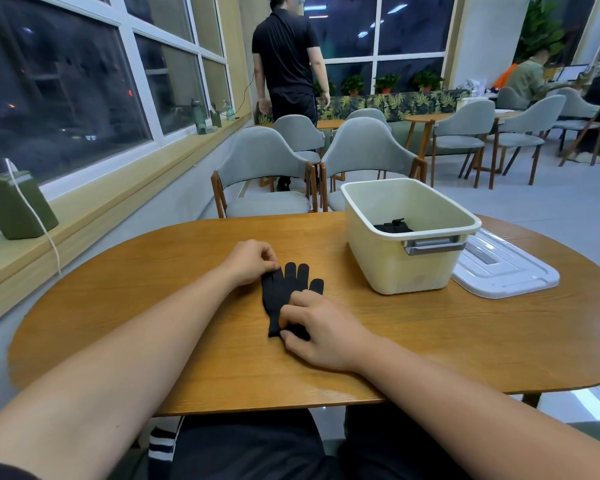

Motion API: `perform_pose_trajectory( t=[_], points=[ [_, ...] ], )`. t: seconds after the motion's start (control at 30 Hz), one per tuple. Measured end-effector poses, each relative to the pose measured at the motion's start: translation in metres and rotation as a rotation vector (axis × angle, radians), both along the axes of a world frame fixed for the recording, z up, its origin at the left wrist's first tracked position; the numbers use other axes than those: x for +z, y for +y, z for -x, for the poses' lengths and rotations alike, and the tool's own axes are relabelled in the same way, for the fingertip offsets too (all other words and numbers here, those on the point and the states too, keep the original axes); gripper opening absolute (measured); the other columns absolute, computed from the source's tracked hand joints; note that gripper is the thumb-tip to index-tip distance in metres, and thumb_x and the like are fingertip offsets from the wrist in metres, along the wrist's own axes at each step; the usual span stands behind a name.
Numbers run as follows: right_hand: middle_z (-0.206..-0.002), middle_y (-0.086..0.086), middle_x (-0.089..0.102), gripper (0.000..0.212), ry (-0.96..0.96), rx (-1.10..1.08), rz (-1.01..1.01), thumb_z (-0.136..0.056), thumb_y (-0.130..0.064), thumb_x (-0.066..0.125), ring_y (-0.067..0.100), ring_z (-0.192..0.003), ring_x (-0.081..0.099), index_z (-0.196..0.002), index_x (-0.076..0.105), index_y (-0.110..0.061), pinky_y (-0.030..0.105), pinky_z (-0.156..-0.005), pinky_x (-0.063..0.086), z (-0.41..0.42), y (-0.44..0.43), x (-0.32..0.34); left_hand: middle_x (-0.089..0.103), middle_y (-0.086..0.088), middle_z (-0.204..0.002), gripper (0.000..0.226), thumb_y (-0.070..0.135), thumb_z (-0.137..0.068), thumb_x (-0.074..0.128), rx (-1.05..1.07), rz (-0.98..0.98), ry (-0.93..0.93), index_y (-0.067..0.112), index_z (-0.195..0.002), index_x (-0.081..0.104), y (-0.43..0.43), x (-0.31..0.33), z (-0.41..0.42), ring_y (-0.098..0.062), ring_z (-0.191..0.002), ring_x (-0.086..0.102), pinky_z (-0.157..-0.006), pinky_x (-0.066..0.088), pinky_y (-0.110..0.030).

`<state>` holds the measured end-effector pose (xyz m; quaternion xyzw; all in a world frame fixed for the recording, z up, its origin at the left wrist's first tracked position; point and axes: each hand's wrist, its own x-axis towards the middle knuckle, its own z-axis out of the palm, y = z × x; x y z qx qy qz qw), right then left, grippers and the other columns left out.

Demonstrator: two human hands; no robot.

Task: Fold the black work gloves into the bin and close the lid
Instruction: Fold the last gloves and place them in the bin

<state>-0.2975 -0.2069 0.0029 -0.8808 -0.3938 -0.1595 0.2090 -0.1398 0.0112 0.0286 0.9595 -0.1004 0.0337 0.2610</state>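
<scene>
A black work glove (284,289) lies flat on the wooden table (153,306), fingers pointing away from me. My left hand (250,261) pinches its far left edge near the thumb side. My right hand (317,329) grips the cuff end, with fingers resting on the glove's right side. To the right stands a cream bin (409,265), open, with another black glove (394,226) lying folded inside. The bin's white lid (506,268) lies flat on the table just right of the bin.
Two grey chairs (267,174) stand at the table's far side. A person in black (288,60) stands beyond them. A green box with a white cable (18,206) sits on the window ledge at left. More chairs and tables fill the right background.
</scene>
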Motion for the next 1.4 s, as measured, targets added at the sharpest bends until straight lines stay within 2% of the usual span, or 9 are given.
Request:
perform_pose_trajectory(
  t=[0.2, 0.3, 0.43, 0.57, 0.67, 0.77, 0.9, 1.17, 1.4],
  points=[
    [-0.097, -0.008, 0.052, 0.013, -0.029, -0.006, 0.014, -0.103, -0.034, 0.063, 0.007, -0.09, 0.045, -0.102, 0.066, -0.022, 0.023, -0.072, 0.033, 0.0, -0.001, 0.0, 0.071, 0.009, -0.1, 0.01, 0.028, -0.098, 0.078, 0.002, -0.059, -0.059, 0.03, -0.091, 0.071, -0.003, -0.003, -0.003, -0.013, -0.096, 0.065, -0.086, 0.056, -0.037],
    [-0.098, -0.007, 0.053, 0.013, -0.021, 0.004, 0.012, -0.103, -0.034, 0.062, 0.009, -0.091, 0.047, -0.103, 0.067, -0.022, 0.026, -0.073, 0.04, 0.0, 0.0, 0.001, 0.071, 0.009, -0.098, 0.011, 0.026, -0.097, 0.079, 0.009, -0.071, -0.066, 0.029, -0.091, 0.07, -0.004, -0.006, -0.002, -0.013, -0.094, 0.064, -0.089, 0.058, -0.04],
    [-0.098, -0.007, 0.053, 0.014, -0.017, 0.002, 0.015, -0.102, -0.036, 0.062, 0.01, -0.091, 0.048, -0.103, 0.066, -0.023, 0.03, -0.074, 0.045, 0.0, 0.0, 0.001, 0.069, 0.008, -0.095, 0.01, 0.024, -0.096, 0.08, 0.039, -0.031, -0.078, 0.026, -0.097, 0.071, -0.008, -0.007, -0.001, -0.013, -0.092, 0.065, -0.084, 0.057, -0.035],
    [-0.098, -0.007, 0.052, 0.013, -0.024, 0.007, 0.018, -0.101, -0.036, 0.063, 0.009, -0.091, 0.047, -0.103, 0.066, -0.023, 0.025, -0.072, 0.038, 0.0, 0.0, 0.001, 0.07, 0.01, -0.1, 0.002, 0.028, -0.101, 0.073, 0.044, -0.032, -0.084, 0.03, -0.103, 0.075, -0.014, -0.006, -0.004, -0.011, -0.096, 0.064, -0.08, 0.051, -0.03],
    [-0.099, -0.008, 0.052, 0.013, -0.032, 0.006, 0.02, -0.102, -0.036, 0.062, 0.009, -0.091, 0.046, -0.103, 0.066, -0.024, 0.024, -0.072, 0.035, -0.001, 0.0, 0.001, 0.072, 0.01, -0.103, 0.009, 0.038, -0.1, 0.073, 0.032, -0.044, -0.057, 0.031, -0.104, 0.077, -0.021, -0.006, -0.005, -0.012, -0.098, 0.065, -0.084, 0.056, -0.034],
    [-0.098, -0.007, 0.052, 0.013, -0.029, 0.012, 0.009, -0.101, -0.036, 0.063, 0.01, -0.091, 0.047, -0.102, 0.066, -0.023, 0.027, -0.073, 0.04, -0.001, -0.001, 0.0, 0.071, 0.011, -0.101, 0.013, 0.042, -0.096, 0.078, 0.025, -0.051, -0.024, 0.031, -0.103, 0.077, -0.027, -0.006, -0.005, -0.01, -0.096, 0.063, -0.081, 0.054, -0.032],
    [-0.097, -0.006, 0.051, 0.012, -0.019, 0.013, -0.003, -0.1, -0.035, 0.063, 0.014, -0.093, 0.049, -0.102, 0.065, -0.023, 0.038, -0.076, 0.049, -0.002, 0.001, -0.003, 0.071, 0.009, -0.102, 0.007, 0.034, -0.095, 0.081, 0.043, -0.048, -0.04, 0.029, -0.095, 0.075, -0.033, -0.004, -0.006, -0.013, -0.098, 0.063, -0.088, 0.056, -0.036],
    [-0.097, -0.006, 0.052, 0.013, -0.025, 0.014, 0.006, -0.1, -0.036, 0.061, 0.014, -0.092, 0.049, -0.102, 0.064, -0.023, 0.038, -0.076, 0.049, -0.002, 0.001, -0.001, 0.071, 0.008, -0.096, 0.009, 0.025, -0.099, 0.077, 0.082, -0.028, -0.024, 0.021, -0.091, 0.074, -0.029, -0.001, -0.008, -0.011, -0.09, 0.063, -0.072, 0.047, -0.029],
    [-0.097, -0.007, 0.051, 0.012, -0.027, 0.013, 0.009, -0.101, -0.036, 0.063, 0.012, -0.091, 0.048, -0.102, 0.064, -0.024, 0.034, -0.074, 0.047, -0.001, 0.0, 0.0, 0.074, 0.009, -0.1, 0.007, 0.031, -0.095, 0.081, 0.082, 0.008, 0.017, 0.027, -0.092, 0.076, -0.03, -0.006, -0.011, -0.012, -0.097, 0.065, -0.084, 0.051, -0.032]
  ],
)
